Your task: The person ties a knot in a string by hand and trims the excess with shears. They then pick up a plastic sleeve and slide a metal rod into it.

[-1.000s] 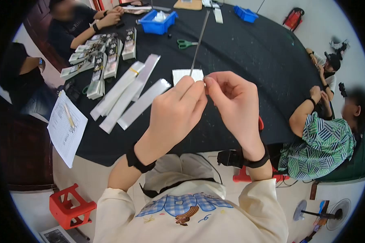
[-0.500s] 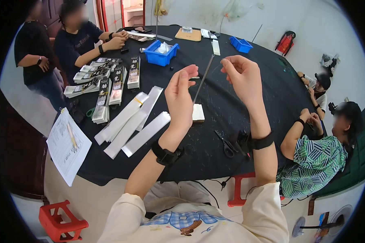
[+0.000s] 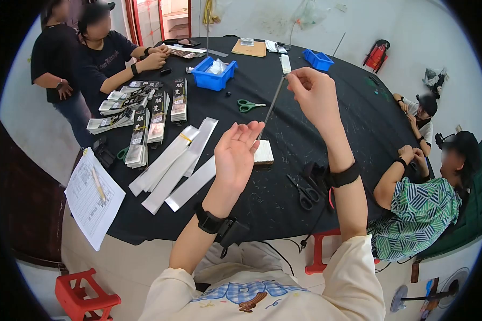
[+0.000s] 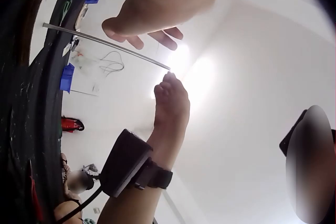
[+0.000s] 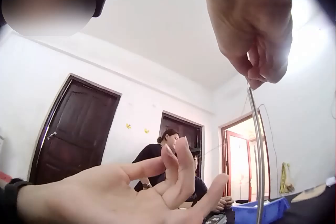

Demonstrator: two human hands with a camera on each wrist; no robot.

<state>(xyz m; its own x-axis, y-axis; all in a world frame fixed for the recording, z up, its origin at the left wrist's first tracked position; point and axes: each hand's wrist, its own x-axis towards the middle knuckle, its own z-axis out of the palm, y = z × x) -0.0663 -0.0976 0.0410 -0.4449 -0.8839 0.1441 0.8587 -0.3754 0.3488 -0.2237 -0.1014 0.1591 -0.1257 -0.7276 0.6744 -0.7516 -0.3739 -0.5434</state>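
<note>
A thin metal rod [image 3: 275,104] stands slightly tilted from a white block [image 3: 263,153] on the black table. My right hand [image 3: 315,96] is at the rod's top, thumb and forefinger pinched together on a small, thin thing; I cannot tell its kind. In the right wrist view, the right fingertips [image 5: 255,81] are right at the rod's upper end, and a fine line runs down from near them. Beside the rod, lower down, my left hand [image 3: 234,155] is turned palm up, its fingers loosely bent and holding nothing.
Long white sleeves [image 3: 171,160] and stacked packets with black labels [image 3: 158,115] lie on the left. Green scissors [image 3: 250,105] are beyond the rod, black scissors [image 3: 305,195] near my right forearm. Blue bins [image 3: 214,73] stand farther back. Other people sit around the table.
My hands moved up and away from the block, where they were close together. The right hand then came left to the rod's top, while the left hand lowered and turned palm up.
</note>
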